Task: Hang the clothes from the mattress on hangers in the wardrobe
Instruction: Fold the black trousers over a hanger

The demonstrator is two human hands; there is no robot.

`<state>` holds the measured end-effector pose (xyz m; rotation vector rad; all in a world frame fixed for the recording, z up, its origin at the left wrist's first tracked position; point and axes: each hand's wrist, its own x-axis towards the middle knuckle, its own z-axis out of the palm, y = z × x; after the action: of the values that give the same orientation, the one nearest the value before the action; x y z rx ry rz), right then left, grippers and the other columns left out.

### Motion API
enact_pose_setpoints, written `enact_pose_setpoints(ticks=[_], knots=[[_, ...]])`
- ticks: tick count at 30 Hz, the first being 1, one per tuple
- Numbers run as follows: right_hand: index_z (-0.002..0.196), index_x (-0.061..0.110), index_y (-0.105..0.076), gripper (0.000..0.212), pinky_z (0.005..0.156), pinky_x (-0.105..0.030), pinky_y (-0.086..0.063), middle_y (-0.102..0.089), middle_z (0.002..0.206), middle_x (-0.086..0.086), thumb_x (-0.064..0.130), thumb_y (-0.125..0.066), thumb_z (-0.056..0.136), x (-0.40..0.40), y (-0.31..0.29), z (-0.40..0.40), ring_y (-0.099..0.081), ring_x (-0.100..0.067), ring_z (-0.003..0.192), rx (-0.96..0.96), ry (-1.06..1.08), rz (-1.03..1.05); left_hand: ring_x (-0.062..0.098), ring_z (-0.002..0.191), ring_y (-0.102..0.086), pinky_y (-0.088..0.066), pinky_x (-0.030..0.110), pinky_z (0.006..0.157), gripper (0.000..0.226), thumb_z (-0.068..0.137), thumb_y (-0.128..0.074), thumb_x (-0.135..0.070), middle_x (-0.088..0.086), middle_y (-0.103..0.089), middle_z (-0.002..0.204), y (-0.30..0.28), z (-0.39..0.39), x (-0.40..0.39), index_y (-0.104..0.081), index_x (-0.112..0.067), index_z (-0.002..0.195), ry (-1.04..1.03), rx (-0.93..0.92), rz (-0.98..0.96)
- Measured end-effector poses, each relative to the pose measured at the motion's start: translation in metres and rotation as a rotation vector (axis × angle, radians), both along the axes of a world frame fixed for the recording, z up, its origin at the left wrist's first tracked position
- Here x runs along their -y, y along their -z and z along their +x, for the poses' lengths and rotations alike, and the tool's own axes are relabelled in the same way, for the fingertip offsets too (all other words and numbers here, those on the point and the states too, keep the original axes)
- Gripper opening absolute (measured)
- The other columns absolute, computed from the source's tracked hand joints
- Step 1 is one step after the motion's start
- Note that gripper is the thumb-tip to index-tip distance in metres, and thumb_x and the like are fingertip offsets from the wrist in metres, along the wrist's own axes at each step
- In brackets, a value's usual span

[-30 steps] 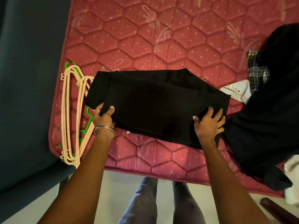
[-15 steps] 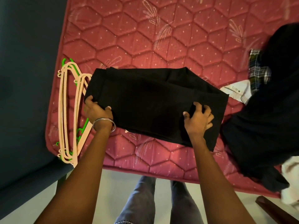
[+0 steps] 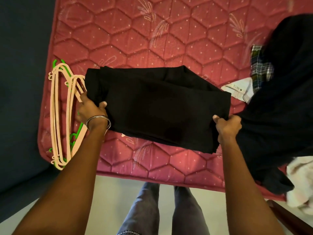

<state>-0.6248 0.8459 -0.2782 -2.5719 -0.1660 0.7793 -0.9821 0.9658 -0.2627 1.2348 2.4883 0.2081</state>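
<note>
Both hands — left (image 3: 90, 110), right (image 3: 227, 125) — now pinching black garment (image 3: 160, 107) edges

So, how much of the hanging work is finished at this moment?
Nothing shows as hung: no wardrobe is in view. In hand: the left hand and right hand grip the two ends of a folded black garment on the mattress. Left: the hangers lie unused beside it, and a pile of clothes waits at the right.

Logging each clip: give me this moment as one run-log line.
stage: garment pickup | left hand: grips black garment left edge | right hand: grips right edge | hangers: on mattress, unused
</note>
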Motion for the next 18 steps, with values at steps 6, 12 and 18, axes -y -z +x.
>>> enact_pose_setpoints(ticks=[6, 12, 18], knots=[[0.098, -0.004, -0.064, 0.029, 0.081, -0.036, -0.046, -0.065, 0.101, -0.018, 0.018, -0.072, 0.081, 0.009, -0.034, 0.054, -0.06, -0.031, 0.094, 0.138, -0.235, 0.036, 0.038, 0.114, -0.053, -0.044, 0.043, 0.092, 0.062, 0.079, -0.073, -0.025, 0.019, -0.059, 0.122, -0.008, 0.025, 0.031, -0.047, -0.013, 0.134, 0.02, 0.061, 0.093], [0.109, -0.001, -0.059, 0.044, 0.092, -0.046, -0.047, -0.062, 0.114, -0.025, 0.028, -0.075, 0.081, 0.017, -0.028, 0.084, -0.057, -0.042, 0.108, 0.045, -0.431, -0.055, 0.045, 0.116, -0.049, -0.04, 0.048, 0.096, 0.08, 0.081, -0.072, -0.025, 0.026, -0.048, 0.133, 0.017, 0.042, 0.074, -0.028, -0.008, 0.145, 0.159, 0.176, -0.039], [0.113, 0.018, -0.049, 0.046, 0.092, -0.041, -0.052, -0.061, 0.114, -0.003, 0.007, -0.075, 0.078, 0.03, -0.023, 0.085, -0.061, -0.022, 0.101, -0.246, -0.36, 0.144, 0.045, 0.117, -0.037, -0.035, 0.057, 0.093, 0.082, 0.075, -0.075, -0.03, 0.024, -0.032, 0.14, 0.004, 0.076, 0.092, -0.031, -0.017, 0.143, 0.365, -0.297, -0.052]])
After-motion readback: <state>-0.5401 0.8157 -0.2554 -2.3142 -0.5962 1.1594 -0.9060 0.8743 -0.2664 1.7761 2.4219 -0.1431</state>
